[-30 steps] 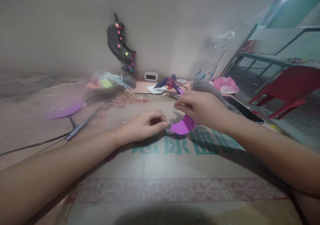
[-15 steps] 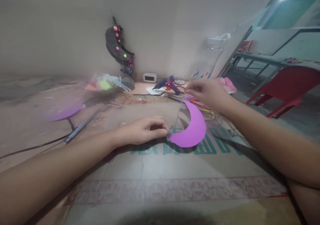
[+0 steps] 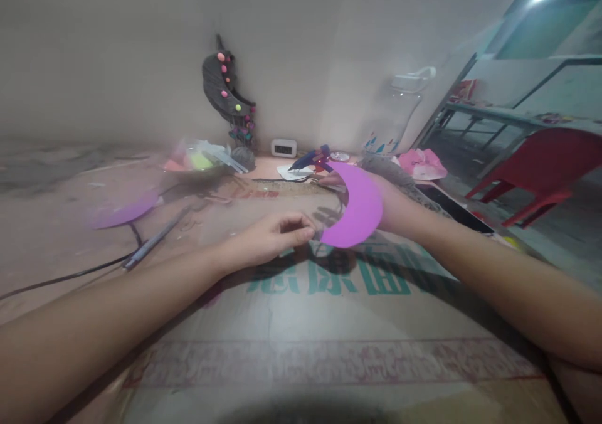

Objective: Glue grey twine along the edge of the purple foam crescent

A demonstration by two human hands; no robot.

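Note:
A purple crescent cutout (image 3: pixel 361 214) stands tilted above the printed cardboard. My left hand (image 3: pixel 282 239) is closed, thumb and forefinger pinching the crescent's lower tip, where a bit of thin grey strand shows. Behind the cutout is my right hand (image 3: pixel 388 203), its palm and most of its fingers covered by the purple shape. Only some fingertips come out near the upper tip, close to the glue gun (image 3: pixel 310 158). Whether those fingers grip a strand is hidden.
Cardboard (image 3: pixel 301 317) covers the table. Along the wall are a bowl (image 3: pixel 195 168) of bright pieces, a small digital clock (image 3: pixel 284 148) and a clear jug (image 3: pixel 392 120). A grey pompom-trimmed crescent (image 3: pixel 221 85) leans there. Grey yarn (image 3: pixel 390 170) and a dark phone-like slab (image 3: pixel 454 207) lie right.
My right hand has gone from above the crescent's upper tip to behind it. The crescent has risen slightly and turned more upright; the left hand keeps its pinch. Scissors near the right hand are now covered.

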